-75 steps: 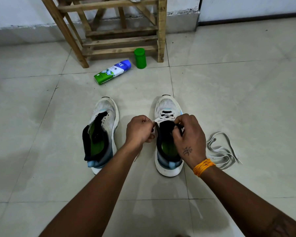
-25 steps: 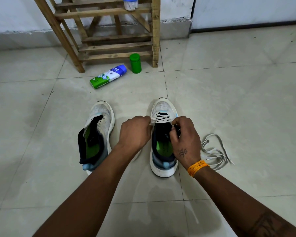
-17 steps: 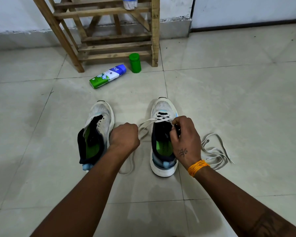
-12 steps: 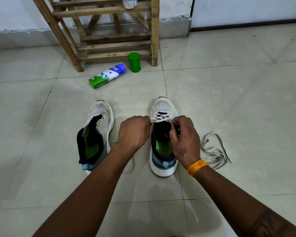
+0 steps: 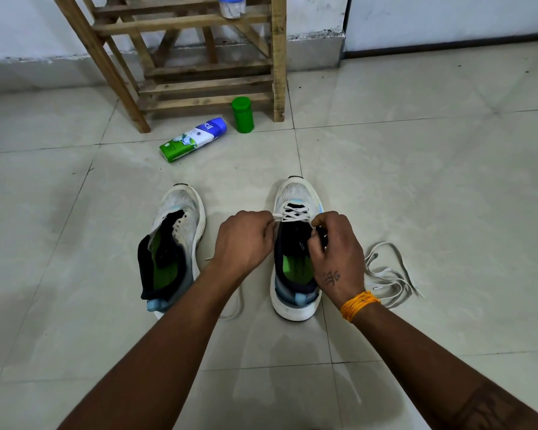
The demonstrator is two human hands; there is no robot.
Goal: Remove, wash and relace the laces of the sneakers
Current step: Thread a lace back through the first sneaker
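While both arms reached forward, left hand (image 5: 243, 240) pinched lace (image 5: 295, 211) at right sneaker (image 5: 295, 259) | right hand (image 5: 336, 252) gripped its collar | unlaced left sneaker (image 5: 174, 249) beside; loose lace (image 5: 389, 274) on floor | bottle (image 5: 193, 139), green jar (image 5: 242, 114) beyond.

We saw a floor (image 5: 416, 187) of large glazed tiles, smooth with a soft shine. The rack (image 5: 199, 72) was of raw wood, rough and matt. The two sneakers (image 5: 295, 197) had uppers of white knitted mesh cloth, matt, with smooth rubber-like soles. The loose lace (image 5: 385, 274) was flat woven cloth. The green container (image 5: 242, 114) and the lying bottle (image 5: 193, 139) looked like plastic, the bottle with a glossy printed label. The wristband (image 5: 359, 304) was of orange thread.
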